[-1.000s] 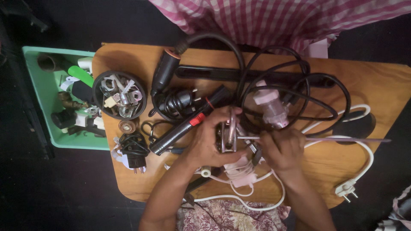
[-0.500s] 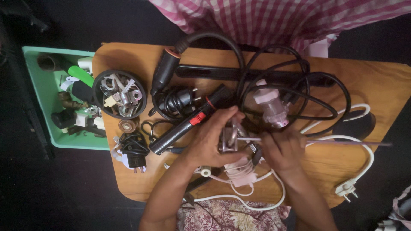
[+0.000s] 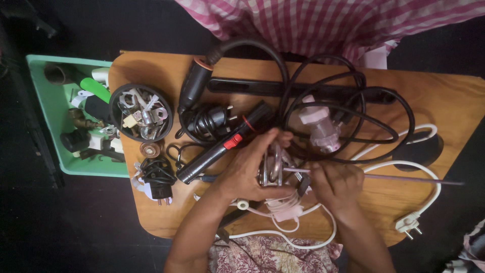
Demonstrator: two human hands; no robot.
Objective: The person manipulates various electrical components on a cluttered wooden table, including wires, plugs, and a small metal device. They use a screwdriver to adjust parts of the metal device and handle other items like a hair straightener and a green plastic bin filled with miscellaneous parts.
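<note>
My left hand (image 3: 250, 164) grips a small shiny metal coil part (image 3: 271, 168) at the middle of a wooden table (image 3: 454, 96). My right hand (image 3: 336, 183) holds a long thin rod (image 3: 404, 178) whose tip meets the metal part; the rod's other end points right across the table. Under both hands lies a bundled white cord (image 3: 285, 210). A black tubular tool with a red switch (image 3: 227, 144) rests just left of my left hand.
Tangled black cables (image 3: 353, 108) and a pink plastic part (image 3: 318, 126) lie beyond my hands. A round black dish of metal bits (image 3: 141, 112), a black plug (image 3: 157, 178) and a green tray of parts (image 3: 50, 111) sit left. A white plug (image 3: 409, 222) lies right. A person in pink checked cloth (image 3: 323, 23) sits opposite.
The hands stay in place; the metal part has turned slightly in my left hand and the rod has shifted a little at its tip.
</note>
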